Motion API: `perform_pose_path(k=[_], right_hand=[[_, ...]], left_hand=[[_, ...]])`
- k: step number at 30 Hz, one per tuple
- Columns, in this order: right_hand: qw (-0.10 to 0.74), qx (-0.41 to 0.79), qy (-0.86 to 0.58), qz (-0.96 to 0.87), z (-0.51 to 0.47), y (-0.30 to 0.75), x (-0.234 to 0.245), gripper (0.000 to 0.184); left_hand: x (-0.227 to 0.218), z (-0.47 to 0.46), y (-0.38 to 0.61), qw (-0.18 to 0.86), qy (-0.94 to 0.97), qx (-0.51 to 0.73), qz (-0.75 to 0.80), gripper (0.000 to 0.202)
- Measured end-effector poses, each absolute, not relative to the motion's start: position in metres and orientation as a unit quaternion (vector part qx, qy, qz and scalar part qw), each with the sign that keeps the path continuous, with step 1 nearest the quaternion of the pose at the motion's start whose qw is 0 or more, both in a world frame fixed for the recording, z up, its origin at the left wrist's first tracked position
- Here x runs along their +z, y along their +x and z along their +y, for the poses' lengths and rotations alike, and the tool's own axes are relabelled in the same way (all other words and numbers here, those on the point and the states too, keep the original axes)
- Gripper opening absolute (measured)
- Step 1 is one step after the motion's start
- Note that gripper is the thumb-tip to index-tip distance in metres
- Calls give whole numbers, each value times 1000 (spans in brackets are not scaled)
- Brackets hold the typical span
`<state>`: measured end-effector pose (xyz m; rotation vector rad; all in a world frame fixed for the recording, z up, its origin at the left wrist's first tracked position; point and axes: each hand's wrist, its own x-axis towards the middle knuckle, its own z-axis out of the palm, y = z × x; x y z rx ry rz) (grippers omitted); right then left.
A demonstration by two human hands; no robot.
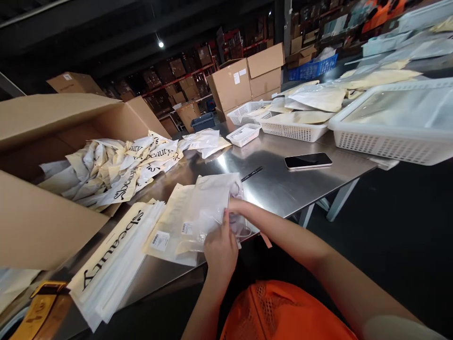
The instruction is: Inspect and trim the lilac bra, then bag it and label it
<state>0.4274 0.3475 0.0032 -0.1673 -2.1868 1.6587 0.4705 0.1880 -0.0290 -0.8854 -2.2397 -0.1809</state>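
Observation:
A translucent, cream-and-white plastic mailer bag (212,198) with a small barcode label lies at the table's near edge, partly over a second labelled bag (170,222). My left hand (222,243) pinches the upper bag's right edge, index finger stretched along it. My right hand (236,206) reaches into the bag's mouth; its fingers are hidden inside. Crinkled clear plastic (244,226) shows at the opening, below my right wrist. To the left rests a stack of flat bags (113,255) printed "beauty".
An open cardboard box (31,222) at left holds a heap of filled bags (127,165). A black pen (252,174) and a phone (307,161) lie on the steel table (269,189). White baskets (293,129) line its far right side. A tape dispenser (42,307) sits lower left.

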Motion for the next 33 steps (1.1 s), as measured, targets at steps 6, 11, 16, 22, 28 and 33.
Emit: perform_pose_path(k=[6,11,16,22,28,33], right_hand=[[126,473,-59,-870,404,477,-20,36],[57,430,-86,-897,394,512,-56,28],[-32,553,-3,-832,367,480,-29,23],[59,580,94,-807,339,410,28,32],[1,417,101,-903,357,363,73,38],[-42,284,153,-946,384,377,120,58]], left_hand=[[-40,170,485,411,-427,-27,-805,28],[-59,174,499,274,-482,50,-831,25],[-49,153,489,327,-458,95,-821,29],[8,112,453,322,-430,115,-836,33],[78,66,408,291,-353,-83,-885,22],[111,43,386,360,-273,-214,-866,25]])
